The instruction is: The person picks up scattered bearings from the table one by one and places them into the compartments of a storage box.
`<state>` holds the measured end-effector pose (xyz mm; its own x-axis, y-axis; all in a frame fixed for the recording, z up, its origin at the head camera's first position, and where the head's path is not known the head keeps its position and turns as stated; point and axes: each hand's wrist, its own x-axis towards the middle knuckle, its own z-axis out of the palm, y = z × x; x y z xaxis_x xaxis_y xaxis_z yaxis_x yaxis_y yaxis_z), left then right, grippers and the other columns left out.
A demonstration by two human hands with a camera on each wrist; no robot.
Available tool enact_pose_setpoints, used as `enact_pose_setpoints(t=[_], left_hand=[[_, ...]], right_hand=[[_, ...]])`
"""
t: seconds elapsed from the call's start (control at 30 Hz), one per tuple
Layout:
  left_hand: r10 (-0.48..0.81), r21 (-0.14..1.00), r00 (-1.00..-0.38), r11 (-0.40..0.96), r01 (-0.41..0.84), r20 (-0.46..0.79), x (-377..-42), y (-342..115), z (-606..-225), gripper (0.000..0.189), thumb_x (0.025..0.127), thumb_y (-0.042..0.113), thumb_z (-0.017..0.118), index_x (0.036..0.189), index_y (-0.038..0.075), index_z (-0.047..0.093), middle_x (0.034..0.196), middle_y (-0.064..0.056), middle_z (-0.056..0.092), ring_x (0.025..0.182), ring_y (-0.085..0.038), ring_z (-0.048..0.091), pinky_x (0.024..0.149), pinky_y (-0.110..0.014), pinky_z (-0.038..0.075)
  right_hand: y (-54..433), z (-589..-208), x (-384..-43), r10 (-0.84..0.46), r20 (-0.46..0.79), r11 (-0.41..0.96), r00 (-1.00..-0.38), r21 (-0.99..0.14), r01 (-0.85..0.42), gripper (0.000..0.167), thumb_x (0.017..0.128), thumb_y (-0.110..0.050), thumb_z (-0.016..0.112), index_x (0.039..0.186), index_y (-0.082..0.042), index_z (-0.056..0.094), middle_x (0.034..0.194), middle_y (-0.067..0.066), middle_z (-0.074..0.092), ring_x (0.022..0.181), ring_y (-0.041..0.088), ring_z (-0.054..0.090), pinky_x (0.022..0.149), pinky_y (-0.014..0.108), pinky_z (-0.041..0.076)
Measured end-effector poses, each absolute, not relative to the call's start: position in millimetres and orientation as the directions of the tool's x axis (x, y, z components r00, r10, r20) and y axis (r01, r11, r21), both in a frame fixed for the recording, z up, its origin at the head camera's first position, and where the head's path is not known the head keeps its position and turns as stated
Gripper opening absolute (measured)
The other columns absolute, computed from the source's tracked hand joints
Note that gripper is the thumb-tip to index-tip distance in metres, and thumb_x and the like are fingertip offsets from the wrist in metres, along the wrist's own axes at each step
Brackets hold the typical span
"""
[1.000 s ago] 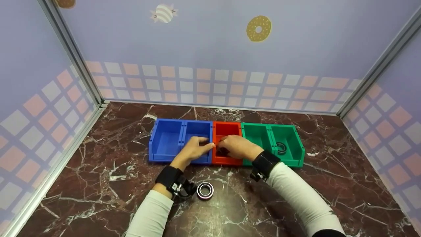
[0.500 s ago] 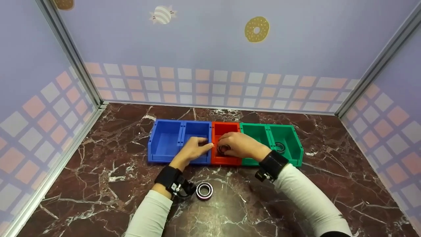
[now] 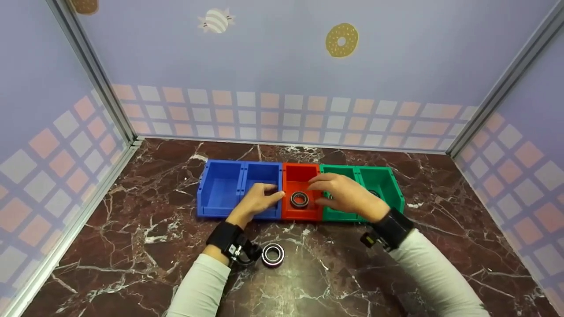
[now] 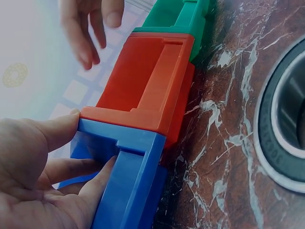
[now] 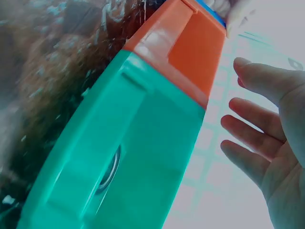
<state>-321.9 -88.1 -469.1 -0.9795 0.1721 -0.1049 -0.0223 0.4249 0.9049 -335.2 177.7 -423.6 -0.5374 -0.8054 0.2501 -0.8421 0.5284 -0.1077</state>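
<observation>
In the head view my left hand holds the right-hand blue bin, thumb on the rim beside the red bin and fingers inside. A dark-rimmed ring bearing lies flat in the red bin. To its right my right hand hovers over the green bins with fingers spread, holding nothing. The right wrist view shows its fingers apart, beside a green bin with part of a bearing inside. A larger bearing lies on the tabletop near my left wrist strap.
Several bins stand joined in a row. Another blue bin forms the left end, and a green bin with a partly hidden bearing ends the right. Patterned panels enclose the dark marbled table.
My right hand has let go of the bearing in the red bin and moved right, its fingers opening. My left hand and the bearing on the table have stayed put.
</observation>
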Motion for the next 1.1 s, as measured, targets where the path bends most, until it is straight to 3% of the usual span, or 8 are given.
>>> enact_pose_setpoints(t=[0.3,0.6,0.9,1.1], left_hand=[[0.161,0.901,-0.98,0.432,-0.037,-0.117,-322,-88,-468,0.056,0.095,0.026,0.065,0.138,-0.007,0.052,0.146,-0.024,0.049,0.137,-0.034,0.047,0.115,-0.044,0.039],[0.172,0.902,-0.98,0.432,-0.012,-0.096,-322,-89,-470,0.054,0.095,0.025,0.065,0.136,-0.008,0.053,0.144,-0.026,0.05,0.137,-0.037,0.046,0.116,-0.046,0.037],[0.168,0.908,-0.979,0.417,-0.037,-0.117,-322,-89,-469,0.055,0.095,0.025,0.066,0.138,-0.007,0.052,0.146,-0.024,0.049,0.136,-0.035,0.047,0.115,-0.045,0.039],[0.178,0.903,-0.982,0.428,0.019,-0.064,-322,-87,-470,0.05,0.094,0.021,0.066,0.132,-0.01,0.056,0.139,-0.026,0.055,0.13,-0.036,0.052,0.111,-0.044,0.043]], right_hand=[[220,-425,-329,-0.678,0.295,0.674,-0.674,-0.117,-0.729,0.034,0.087,-0.021,0.076,0.119,-0.011,0.071,0.126,0.011,0.067,0.116,0.029,0.064,0.096,0.046,0.055],[251,-438,-329,-0.566,0.32,0.76,-0.76,-0.156,-0.631,0.035,0.087,-0.02,0.076,0.119,-0.008,0.07,0.126,0.016,0.066,0.118,0.033,0.062,0.098,0.048,0.053],[263,-448,-328,-0.509,0.322,0.806,-0.798,-0.146,-0.573,0.036,0.086,-0.021,0.077,0.119,-0.007,0.07,0.127,0.018,0.065,0.117,0.035,0.062,0.097,0.05,0.053],[265,-453,-325,-0.496,0.335,0.804,-0.801,-0.171,-0.569,0.035,0.086,-0.019,0.076,0.118,-0.005,0.069,0.127,0.018,0.064,0.115,0.036,0.063,0.096,0.048,0.053]])
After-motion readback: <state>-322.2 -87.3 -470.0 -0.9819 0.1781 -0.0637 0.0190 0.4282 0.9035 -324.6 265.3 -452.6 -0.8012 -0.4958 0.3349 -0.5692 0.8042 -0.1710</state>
